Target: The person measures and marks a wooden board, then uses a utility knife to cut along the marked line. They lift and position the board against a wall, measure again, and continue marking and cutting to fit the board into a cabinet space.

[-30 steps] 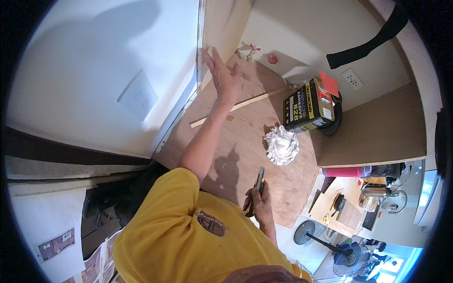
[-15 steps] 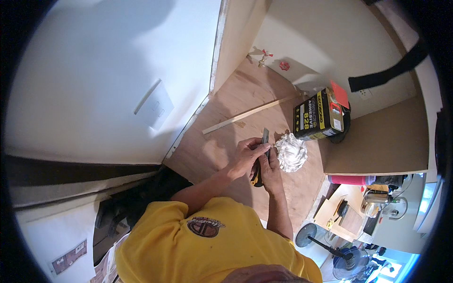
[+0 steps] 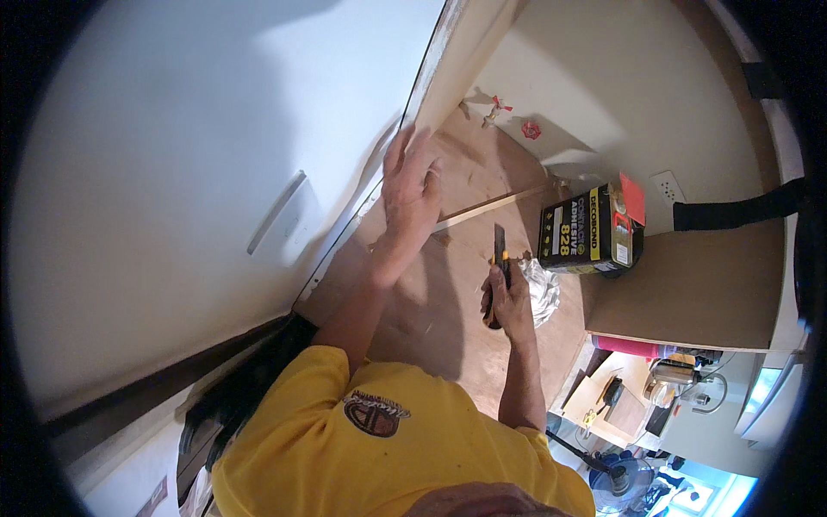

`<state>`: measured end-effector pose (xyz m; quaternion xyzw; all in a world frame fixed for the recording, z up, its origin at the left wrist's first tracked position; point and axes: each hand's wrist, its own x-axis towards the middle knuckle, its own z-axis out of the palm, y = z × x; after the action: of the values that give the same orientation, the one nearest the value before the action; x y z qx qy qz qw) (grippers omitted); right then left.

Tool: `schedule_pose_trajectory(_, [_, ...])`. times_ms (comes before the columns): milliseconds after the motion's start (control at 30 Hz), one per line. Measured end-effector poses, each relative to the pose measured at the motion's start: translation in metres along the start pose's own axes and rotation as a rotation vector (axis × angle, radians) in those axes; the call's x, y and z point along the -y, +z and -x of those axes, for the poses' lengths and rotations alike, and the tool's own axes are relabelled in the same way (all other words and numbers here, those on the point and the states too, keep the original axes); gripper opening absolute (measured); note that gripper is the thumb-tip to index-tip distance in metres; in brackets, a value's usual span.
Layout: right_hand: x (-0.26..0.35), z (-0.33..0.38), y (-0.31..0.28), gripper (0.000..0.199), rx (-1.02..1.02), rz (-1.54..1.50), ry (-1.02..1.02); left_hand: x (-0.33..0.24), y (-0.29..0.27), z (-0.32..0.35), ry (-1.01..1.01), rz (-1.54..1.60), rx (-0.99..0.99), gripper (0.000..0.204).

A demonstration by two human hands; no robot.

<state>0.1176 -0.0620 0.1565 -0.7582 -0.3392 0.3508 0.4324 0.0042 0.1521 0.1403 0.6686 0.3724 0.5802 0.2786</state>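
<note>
My left hand [image 3: 412, 185] is raised to the long edge of the white wall panel [image 3: 327, 112], its fingers stretched out and thumb apart, holding nothing. The fingertips lie at the panel's edge; whether they press on it I cannot tell. In my right hand [image 3: 510, 297] is a black and yellow utility knife [image 3: 494, 314], with its blade [image 3: 500, 237] out and pointing away from me. Just right of that hand, partly hidden by it, a crumpled white wad [image 3: 544, 293] rests on the brown wooden board [image 3: 431, 336].
A thin wooden strip [image 3: 495, 205] lies across the board. Behind the wad stands a black and yellow adhesive can [image 3: 573, 231]. Red-handled valves [image 3: 531, 129] stick out of the back wall near a socket [image 3: 668, 187]. A fan [image 3: 620, 482] stands at lower right.
My left hand has left the knife and reached up and left to the panel edge. The right hand keeps the knife, now lower and apart from the left. The view has shifted slightly.
</note>
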Motion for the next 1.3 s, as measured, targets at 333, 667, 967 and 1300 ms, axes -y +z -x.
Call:
schedule_pose_trajectory(333, [0.096, -0.074, 0.001, 0.029, -0.029, 0.252, -0.349, -0.02, 0.041, -0.013, 0.01, -0.164, 0.093, 0.056])
schedule_pose_trajectory(667, [0.128, -0.14, 0.036, 0.024, -0.024, 0.667, -0.815, 0.03, 0.017, 0.022, -0.048, 0.082, 0.197, 0.025])
schedule_pose_trajectory(967, [0.128, -0.16, 0.041, 0.021, -0.076, 0.776, -0.78, 0.092, 0.009, 0.091, -0.165, -0.314, 0.367, 0.04])
schedule_pose_trajectory(1300, [0.123, -0.157, 0.05, 0.021, -0.096, 0.756, -0.788, 0.089, -0.003, 0.163, 0.093, -0.517, 0.641, 0.043])
